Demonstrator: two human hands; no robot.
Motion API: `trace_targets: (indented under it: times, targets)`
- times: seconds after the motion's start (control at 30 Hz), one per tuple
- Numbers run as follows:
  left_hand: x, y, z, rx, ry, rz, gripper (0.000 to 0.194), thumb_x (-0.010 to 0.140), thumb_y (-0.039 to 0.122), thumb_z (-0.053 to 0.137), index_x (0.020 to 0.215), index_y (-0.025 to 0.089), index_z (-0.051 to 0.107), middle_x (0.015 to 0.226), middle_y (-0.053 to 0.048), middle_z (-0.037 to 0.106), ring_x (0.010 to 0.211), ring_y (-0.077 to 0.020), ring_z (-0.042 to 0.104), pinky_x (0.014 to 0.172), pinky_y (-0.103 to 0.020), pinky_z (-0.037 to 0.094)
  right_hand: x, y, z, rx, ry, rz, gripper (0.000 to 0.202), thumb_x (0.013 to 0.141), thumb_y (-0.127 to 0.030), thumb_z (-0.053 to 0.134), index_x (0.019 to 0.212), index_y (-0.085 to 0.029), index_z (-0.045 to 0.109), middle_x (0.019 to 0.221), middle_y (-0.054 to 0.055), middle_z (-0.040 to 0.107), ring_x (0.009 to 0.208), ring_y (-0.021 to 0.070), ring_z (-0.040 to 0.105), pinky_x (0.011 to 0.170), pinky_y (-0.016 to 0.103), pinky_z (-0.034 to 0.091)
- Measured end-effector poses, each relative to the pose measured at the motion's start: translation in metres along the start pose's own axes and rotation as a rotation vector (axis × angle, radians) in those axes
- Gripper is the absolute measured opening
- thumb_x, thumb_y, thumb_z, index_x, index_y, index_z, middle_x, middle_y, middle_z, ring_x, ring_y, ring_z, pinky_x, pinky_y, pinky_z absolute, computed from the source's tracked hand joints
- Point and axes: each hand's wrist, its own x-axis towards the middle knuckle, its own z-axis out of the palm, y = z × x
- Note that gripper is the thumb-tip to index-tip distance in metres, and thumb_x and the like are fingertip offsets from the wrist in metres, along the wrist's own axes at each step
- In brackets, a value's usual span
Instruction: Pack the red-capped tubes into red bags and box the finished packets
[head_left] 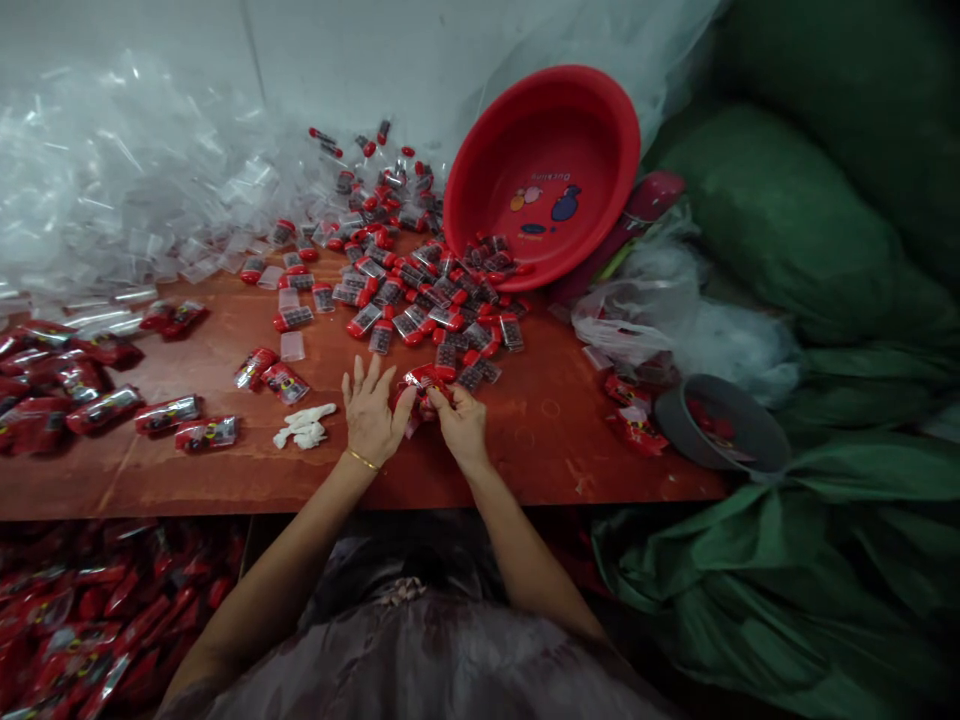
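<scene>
My right hand (463, 425) is closed, its thumb and fingers pinching a shiny red plastic packet (422, 378) at the table's front. Beside it, my left hand (373, 412) has its fingers spread, with the thumb against the packet's left side. A thin gold bangle circles the left wrist. What the packet holds is hidden. Just beyond both hands lies a heap of small clear tubes with red caps and dark contents (412, 322). Left of my left hand are a crumpled white cloth or tissue (304, 427) and two red packets (271, 376).
A red basin (544, 180) leans tilted behind the heap. Many clear empty plastic pieces (127, 180) are piled at back left, with filled red packets (67, 375) in front. A grey bowl (721, 425) and green sacks (787, 210) stand at right. More packets (97, 610) lie below the table's left edge.
</scene>
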Motion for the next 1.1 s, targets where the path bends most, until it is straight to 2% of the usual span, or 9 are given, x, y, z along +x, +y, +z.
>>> trace_targets:
  times: [0.1,0.2,0.3,0.4,0.57,0.67,0.77,0.87,1.1]
  targets:
    - [-0.005,0.001,-0.001,-0.078,-0.06,0.049,0.038,0.084,0.046,0.05,0.097,0.016,0.069,0.129,-0.016,0.056,0.135,-0.0328,0.032,0.109,-0.053,0.019,-0.008,-0.006,-0.001,-0.09,0.031,-0.088,0.04,0.083,-0.047,0.049,0.056,-0.018,0.057,0.047,-0.002,0.054,0.045,0.0108,0.047,0.049,0.022,0.039]
    - [-0.007,0.001,0.007,-0.252,-0.085,-0.014,0.031,0.083,0.042,0.053,0.089,0.018,0.071,0.122,-0.014,0.062,0.131,-0.0309,0.039,0.108,-0.053,0.022,-0.012,-0.006,0.0,-0.164,0.051,-0.15,0.036,0.084,-0.044,0.047,0.06,-0.018,0.058,0.05,-0.001,0.054,0.047,0.011,0.046,0.049,0.022,0.037]
    - [-0.004,0.002,0.016,-0.557,-0.076,-0.168,0.025,0.079,0.038,0.057,0.088,0.021,0.072,0.107,-0.008,0.07,0.119,-0.0271,0.052,0.103,-0.046,0.033,-0.015,-0.001,0.006,-0.143,0.031,-0.146,0.026,0.084,-0.038,0.047,0.075,-0.018,0.062,0.062,0.001,0.062,0.055,0.0128,0.053,0.054,0.023,0.041]
    - [0.0,0.007,0.016,-0.85,-0.126,-0.382,0.026,0.071,0.039,0.066,0.083,0.018,0.073,0.079,-0.005,0.073,0.082,-0.0211,0.066,0.076,-0.032,0.049,-0.017,0.001,0.009,-0.132,0.006,-0.139,0.024,0.085,-0.036,0.047,0.083,-0.018,0.063,0.068,0.001,0.065,0.059,0.0139,0.056,0.058,0.024,0.044]
    - [0.012,0.014,-0.005,-1.165,-0.155,-0.679,0.031,0.055,0.042,0.077,0.066,0.013,0.07,0.055,0.001,0.063,0.047,-0.0087,0.051,0.05,-0.021,0.041,0.0,-0.001,-0.025,-0.255,-0.099,-0.247,0.03,0.092,-0.032,0.036,0.092,-0.019,0.063,0.081,0.004,0.068,0.074,0.0165,0.061,0.069,0.027,0.047]
    - [0.016,0.017,-0.017,-1.225,-0.168,-0.782,0.037,0.044,0.04,0.083,0.065,0.012,0.07,0.055,0.001,0.064,0.047,-0.0074,0.051,0.047,-0.019,0.039,0.027,0.001,-0.061,-0.589,-0.138,-0.41,0.027,0.087,-0.018,0.041,0.106,-0.017,0.061,0.103,0.008,0.068,0.097,0.0217,0.056,0.088,0.035,0.043]
    - [0.017,0.02,-0.022,-1.268,-0.222,-0.866,0.042,0.035,0.038,0.086,0.065,0.012,0.07,0.06,-0.002,0.066,0.049,-0.0082,0.054,0.048,-0.02,0.04,0.051,0.003,-0.083,-0.907,-0.316,-0.461,0.035,0.084,-0.014,0.046,0.116,-0.017,0.058,0.12,0.009,0.062,0.105,0.0259,0.05,0.088,0.04,0.04]
    - [0.013,0.022,-0.017,-1.277,-0.269,-0.876,0.043,0.036,0.04,0.086,0.063,0.012,0.069,0.059,-0.002,0.066,0.048,-0.0083,0.054,0.048,-0.02,0.041,0.058,0.001,-0.09,-1.085,-0.415,-0.47,0.038,0.086,-0.024,0.049,0.124,-0.019,0.054,0.121,0.011,0.06,0.102,0.028,0.049,0.081,0.042,0.039]
    - [0.002,0.025,-0.009,-1.247,-0.241,-0.856,0.042,0.041,0.046,0.083,0.052,0.013,0.06,0.047,0.003,0.055,0.041,-0.004,0.044,0.042,-0.018,0.032,0.051,0.002,-0.085,-1.171,-0.406,-0.489,0.047,0.084,-0.039,0.056,0.127,-0.02,0.051,0.126,0.012,0.054,0.106,0.0294,0.045,0.082,0.04,0.036]
